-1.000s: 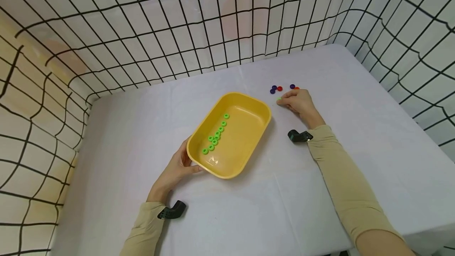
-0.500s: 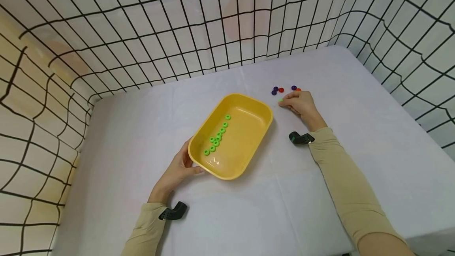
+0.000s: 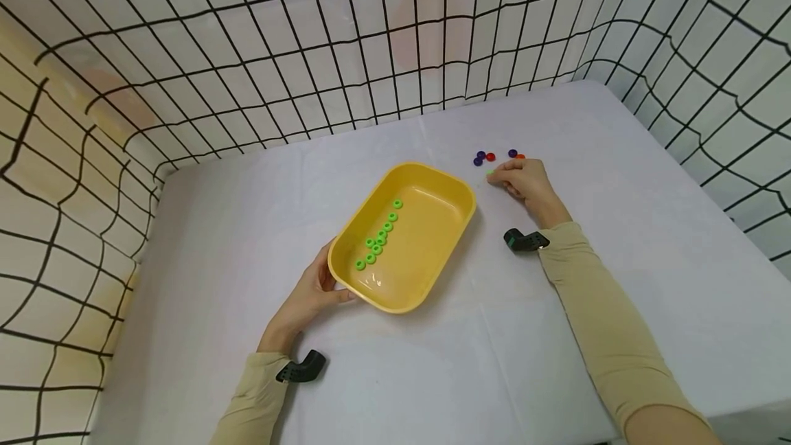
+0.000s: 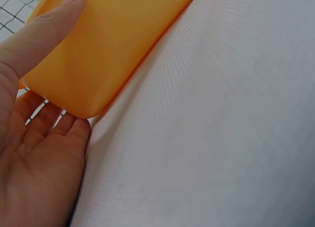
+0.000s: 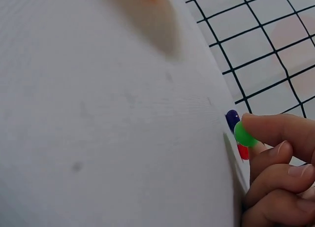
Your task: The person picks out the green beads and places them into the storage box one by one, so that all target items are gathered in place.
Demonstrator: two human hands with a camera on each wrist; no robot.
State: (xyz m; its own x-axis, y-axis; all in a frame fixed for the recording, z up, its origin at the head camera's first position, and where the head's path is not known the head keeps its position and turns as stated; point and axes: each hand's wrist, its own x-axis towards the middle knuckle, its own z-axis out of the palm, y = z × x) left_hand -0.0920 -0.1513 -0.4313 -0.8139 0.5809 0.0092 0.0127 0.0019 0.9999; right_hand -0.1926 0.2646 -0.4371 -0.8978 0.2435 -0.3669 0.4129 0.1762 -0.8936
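Note:
A yellow plastic tub stands at an angle in the middle of the table. My left hand grips its near left corner; in the left wrist view the thumb lies along one wall and the fingers reach around the corner. Several green ring-shaped beads lie in a rough line along the tub's left side. Right of the tub, my right hand pinches a green bead between its fingertips, with the other fingers curled below. Just beyond that hand lie purple beads and a red bead.
Another purple bead and an orange-red bead sit close behind the right hand. A white cloth covers the table. Black wire grid panels rise along the back, left and right sides.
The head view has shifted slightly. Both hands stay nearly in place, the left on the tub and the right at the green bead.

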